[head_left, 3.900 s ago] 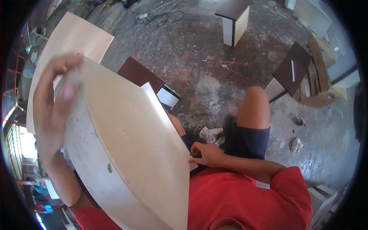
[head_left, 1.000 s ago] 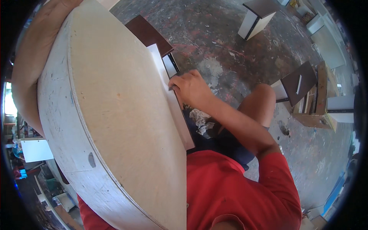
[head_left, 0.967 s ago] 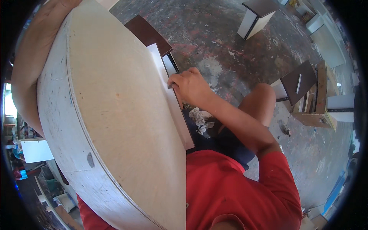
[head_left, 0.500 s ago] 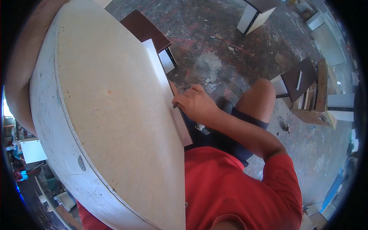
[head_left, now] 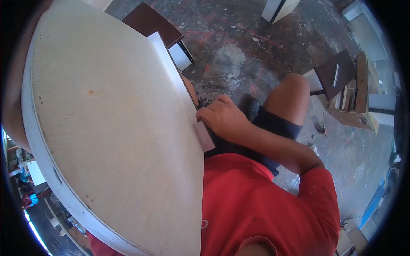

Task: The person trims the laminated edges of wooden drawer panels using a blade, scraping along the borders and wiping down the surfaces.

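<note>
A large pale plywood board (head_left: 111, 123) with a scuffed white side fills the left half of the view, close in front of me. Along its right edge runs a narrow white panel (head_left: 171, 64) with a dark brown outer edge. My right hand (head_left: 224, 117) is closed over that panel's edge near my lap, its fingers curled and partly hidden behind. My left arm (head_left: 16, 109) reaches up along the board's far left side; the left hand itself is out of sight.
Beyond the board lies a drawer with a brown front (head_left: 151, 23). Another brown-fronted drawer (head_left: 335, 74) with a metal handle leans by an open wooden frame (head_left: 363, 85) at the right. A white drawer (head_left: 277, 10) stands farther off on the stained floor (head_left: 277, 55).
The plywood board has shifted left and now tilts its broad face more toward me, so less of its white side shows. My right hand keeps its hold on the panel edge.
</note>
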Tool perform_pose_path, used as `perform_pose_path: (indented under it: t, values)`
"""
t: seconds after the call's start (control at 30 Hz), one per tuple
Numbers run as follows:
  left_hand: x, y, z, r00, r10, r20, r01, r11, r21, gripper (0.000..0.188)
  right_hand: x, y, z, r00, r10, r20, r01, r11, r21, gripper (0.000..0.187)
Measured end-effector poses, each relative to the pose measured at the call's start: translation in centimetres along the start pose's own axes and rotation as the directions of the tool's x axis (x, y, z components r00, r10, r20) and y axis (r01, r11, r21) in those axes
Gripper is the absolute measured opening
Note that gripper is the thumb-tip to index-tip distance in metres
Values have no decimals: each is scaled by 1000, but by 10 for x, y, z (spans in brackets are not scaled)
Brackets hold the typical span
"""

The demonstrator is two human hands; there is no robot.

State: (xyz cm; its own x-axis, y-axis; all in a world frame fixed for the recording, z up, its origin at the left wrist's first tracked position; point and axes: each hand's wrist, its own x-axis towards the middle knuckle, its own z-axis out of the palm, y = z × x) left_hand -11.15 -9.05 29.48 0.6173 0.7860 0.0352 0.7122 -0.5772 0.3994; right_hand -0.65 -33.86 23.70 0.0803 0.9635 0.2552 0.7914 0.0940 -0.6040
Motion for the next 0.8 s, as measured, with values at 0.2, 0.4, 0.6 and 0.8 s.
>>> perform_pose_path:
  t: [0.2, 0.4, 0.6, 0.8]
  values:
    - [-2, -13, 52, 995, -60, -74, 63, 997, 34, 44, -16, -5, 3, 1000, -29, 7, 29, 999, 27, 13]
    - [-4, -18, 96, 976, -84, -201, 102, 992, 78, 42, -57, -21, 6, 989, -14, 147, 5, 998, 66, 16]
    - [-9, -18, 138, 917, -57, -395, 122, 983, 139, 41, -79, -18, 2, 974, -77, 211, 51, 990, 128, 15]
    - [-10, -10, 168, 774, 50, -632, 127, 964, 232, 39, -77, 1, -16, 984, 175, 32, -178, 962, 209, 23]
